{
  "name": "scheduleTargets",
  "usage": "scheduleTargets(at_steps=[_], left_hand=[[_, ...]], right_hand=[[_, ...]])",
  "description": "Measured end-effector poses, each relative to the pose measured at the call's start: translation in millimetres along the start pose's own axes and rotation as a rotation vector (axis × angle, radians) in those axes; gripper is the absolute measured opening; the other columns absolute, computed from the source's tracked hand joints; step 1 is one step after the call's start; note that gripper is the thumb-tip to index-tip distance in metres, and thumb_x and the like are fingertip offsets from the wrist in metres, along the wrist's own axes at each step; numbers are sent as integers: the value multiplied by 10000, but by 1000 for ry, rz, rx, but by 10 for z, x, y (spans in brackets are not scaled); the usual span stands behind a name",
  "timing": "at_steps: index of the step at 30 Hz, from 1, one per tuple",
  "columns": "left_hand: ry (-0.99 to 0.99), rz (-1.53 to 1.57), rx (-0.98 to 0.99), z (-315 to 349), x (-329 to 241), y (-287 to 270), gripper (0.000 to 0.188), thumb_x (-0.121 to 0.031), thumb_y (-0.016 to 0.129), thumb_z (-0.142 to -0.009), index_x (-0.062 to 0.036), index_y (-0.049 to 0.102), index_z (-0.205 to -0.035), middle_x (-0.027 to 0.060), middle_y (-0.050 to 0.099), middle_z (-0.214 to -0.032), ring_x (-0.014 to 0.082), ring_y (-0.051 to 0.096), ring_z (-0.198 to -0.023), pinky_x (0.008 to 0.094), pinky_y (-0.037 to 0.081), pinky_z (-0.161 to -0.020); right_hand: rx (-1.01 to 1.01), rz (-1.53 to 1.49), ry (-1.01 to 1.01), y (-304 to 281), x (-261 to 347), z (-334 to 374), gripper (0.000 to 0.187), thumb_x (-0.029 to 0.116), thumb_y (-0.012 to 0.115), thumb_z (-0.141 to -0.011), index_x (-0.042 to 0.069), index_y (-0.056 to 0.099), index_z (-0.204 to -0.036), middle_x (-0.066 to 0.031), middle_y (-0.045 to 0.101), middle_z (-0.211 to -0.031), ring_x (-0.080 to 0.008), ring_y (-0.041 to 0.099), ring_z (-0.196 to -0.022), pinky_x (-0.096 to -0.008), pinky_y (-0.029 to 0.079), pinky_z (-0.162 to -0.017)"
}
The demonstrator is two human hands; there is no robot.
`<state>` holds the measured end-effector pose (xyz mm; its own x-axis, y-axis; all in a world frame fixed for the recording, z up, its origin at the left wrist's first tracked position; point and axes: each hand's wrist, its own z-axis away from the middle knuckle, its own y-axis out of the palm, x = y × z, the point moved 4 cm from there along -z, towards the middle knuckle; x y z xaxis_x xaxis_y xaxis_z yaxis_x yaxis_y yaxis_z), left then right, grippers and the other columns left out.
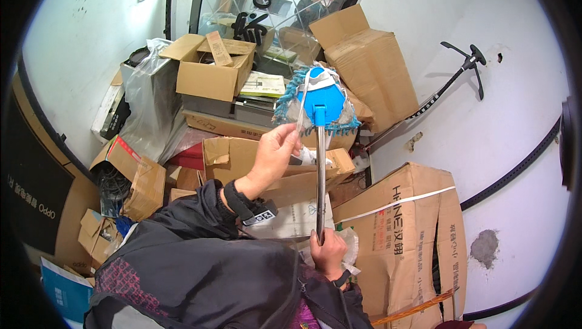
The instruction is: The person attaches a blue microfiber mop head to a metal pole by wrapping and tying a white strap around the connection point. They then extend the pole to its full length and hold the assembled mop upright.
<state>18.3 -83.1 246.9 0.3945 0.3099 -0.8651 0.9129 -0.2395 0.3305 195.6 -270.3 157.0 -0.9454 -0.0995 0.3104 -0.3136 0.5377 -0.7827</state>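
Observation:
A mop (pixel 321 177) with a metal pole stands up in front of me, its head raised at the far end. The head has a blue plate (pixel 324 98) and a blue-and-grey fringed pad (pixel 286 103) around it. Low on the pole, my right hand (pixel 329 253) is closed around it. My left hand (pixel 277 152) is beside the pole just below the head, its thumb and fingertips pinched on a thin white strip (pixel 301 110) that runs up over the plate. White material (pixel 324 79) also lies across the plate's top.
An open cardboard box (pixel 206 80) sits on stacked cartons beyond the mop. A tall carton (pixel 379 74) leans at the back right; a large strapped carton (pixel 400 238) stands near right. A black stand (pixel 448 83) leans on the white wall. Small boxes (pixel 145 186) crowd the left.

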Motion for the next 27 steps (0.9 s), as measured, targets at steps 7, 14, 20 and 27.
scheduleTargets(at_steps=[7,14,20,27], left_hand=[[-10,-81,-5,9,290,64,243,-185,503,-944,22,629,-924,12,611,-736,86,543,-684,239,442,-644],[-223,401,90,11,370,286,273,-246,473,-972,-29,585,-1095,-6,635,-948,69,556,-849,238,445,-777],[-145,155,98,20,332,253,277,-205,482,-966,-15,578,-1143,6,630,-991,60,534,-912,229,413,-838],[-232,455,197,171,116,240,371,-311,405,-987,-24,528,-1188,48,631,-926,114,565,-833,249,425,-774]], right_hand=[[37,-70,-19,-60,95,-18,224,249,699,-736,88,544,-724,-88,536,-560,-287,550,-521,-388,419,-503],[58,-126,-83,-53,207,-20,250,260,713,-721,91,534,-676,-78,507,-518,-276,536,-482,-371,405,-466],[6,-114,-84,-116,189,-2,263,265,718,-712,99,523,-652,-54,494,-494,-254,524,-452,-359,402,-456],[85,-69,-100,-127,249,1,256,272,696,-734,95,528,-658,-58,516,-521,-261,545,-481,-365,415,-470]])
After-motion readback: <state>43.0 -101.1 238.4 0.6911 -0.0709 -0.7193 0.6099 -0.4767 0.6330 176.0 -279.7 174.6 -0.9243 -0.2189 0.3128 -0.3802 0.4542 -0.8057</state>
